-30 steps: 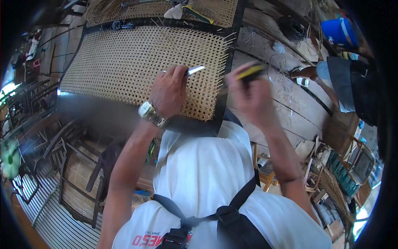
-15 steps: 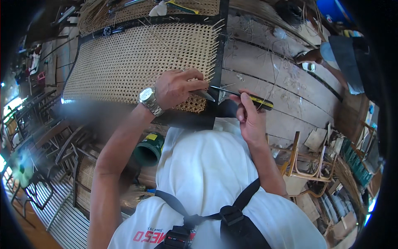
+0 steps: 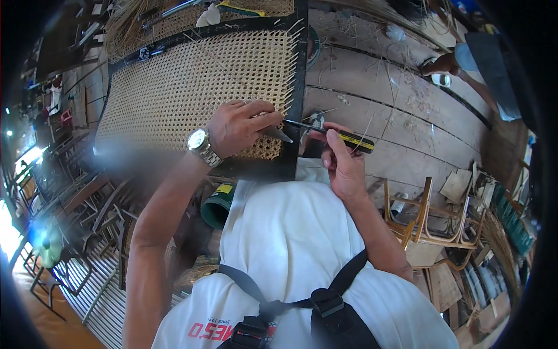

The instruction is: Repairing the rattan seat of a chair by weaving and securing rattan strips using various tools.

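A panel of woven cane webbing lies over a dark frame, with loose strand ends sticking out along its right edge. On that edge rests my left hand, fingers bent over a grey pointed tool whose tip points right. My right hand is closed round a screwdriver with a black and yellow handle. Its thin shaft runs left to the webbing's edge, beside my left fingertips. What the screwdriver's tip touches is too small to tell.
A green container stands below the frame. Wooden chair frames are at the right, dark ones at the left. Another person's arm shows at upper right. Cane scraps litter the floor. A yellow-and-dark-handled tool lies beyond the webbing.
The whole view has shifted slightly, so the panel and both hands appear a little further left. Both hands keep their grips, and the screwdriver stays at the webbing's edge.
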Available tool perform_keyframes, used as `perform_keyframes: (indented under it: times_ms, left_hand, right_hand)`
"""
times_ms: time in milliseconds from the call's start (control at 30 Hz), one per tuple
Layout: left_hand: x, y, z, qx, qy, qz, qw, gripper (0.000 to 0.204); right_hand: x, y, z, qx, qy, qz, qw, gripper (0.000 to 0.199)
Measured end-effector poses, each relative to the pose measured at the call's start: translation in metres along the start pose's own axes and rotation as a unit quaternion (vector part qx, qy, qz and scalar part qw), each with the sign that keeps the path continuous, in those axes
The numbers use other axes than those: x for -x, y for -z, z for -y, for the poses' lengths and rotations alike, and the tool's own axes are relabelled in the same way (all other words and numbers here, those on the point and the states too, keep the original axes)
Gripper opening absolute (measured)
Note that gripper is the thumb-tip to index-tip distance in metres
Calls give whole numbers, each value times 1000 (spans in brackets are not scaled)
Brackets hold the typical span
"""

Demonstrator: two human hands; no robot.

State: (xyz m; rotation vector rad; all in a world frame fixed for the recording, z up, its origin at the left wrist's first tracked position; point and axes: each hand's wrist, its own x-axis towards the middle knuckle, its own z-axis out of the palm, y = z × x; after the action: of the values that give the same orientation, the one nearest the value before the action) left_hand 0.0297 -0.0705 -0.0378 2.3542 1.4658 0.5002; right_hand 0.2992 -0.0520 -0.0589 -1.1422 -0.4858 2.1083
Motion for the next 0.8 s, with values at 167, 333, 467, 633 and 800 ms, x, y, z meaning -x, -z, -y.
perform_keyframes:
  times_ms: [167,333,467,633,800]
  left_hand:
    - [2,-2,1,-14,-2,0,1000,49]
    - [-2,8,-2,-26,-16,29,999,49]
    - [1,5,3,-3,-16,27,1000,45]
    - [-3,9,-1,2,-9,49,999,46]
    - [-6,10,1,-46,-17,100,994,47]
  right_hand:
    - [-1,-11,-2,23,0,6,1000,30]
    - [6,-15,1,94,6,40,995,27]
    - [14,-21,8,139,11,44,989,25]
    - [10,-17,6,113,-4,42,993,26]
    - [11,-19,8,118,-4,37,992,27]
